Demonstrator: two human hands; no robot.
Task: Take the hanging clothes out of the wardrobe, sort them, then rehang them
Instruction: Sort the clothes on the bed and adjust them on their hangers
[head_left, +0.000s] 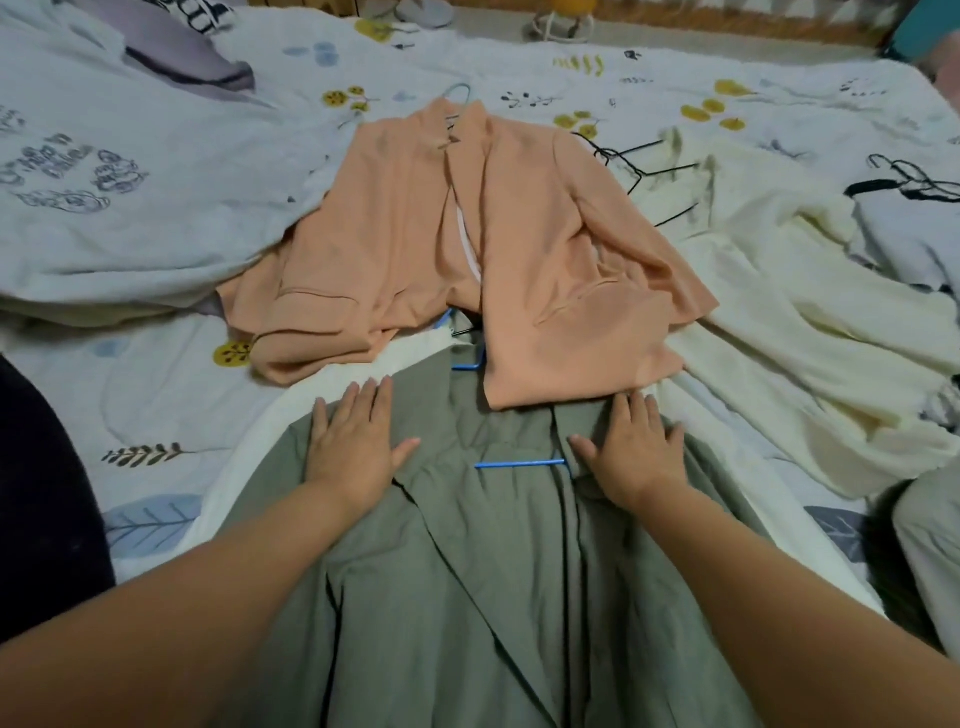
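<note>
A grey-green jacket (467, 571) lies flat on the bed in front of me, on a blue hanger (519, 463) whose bar shows at the open collar. My left hand (358, 441) presses flat on its left shoulder, fingers straight. On the right shoulder my right hand (631, 449) lies flat the same way. Beyond them a peach blazer (415, 249) is spread on its own light blue hanger (457, 92). A white garment (332, 384) lies under the grey-green jacket.
A cream garment (779, 332) with black hangers (644, 171) lies at the right. White printed clothes (130, 197) are heaped at the left, more at the far right (904, 228). A dark item (41, 493) sits at the left edge. The patterned bedsheet (171, 400) shows between them.
</note>
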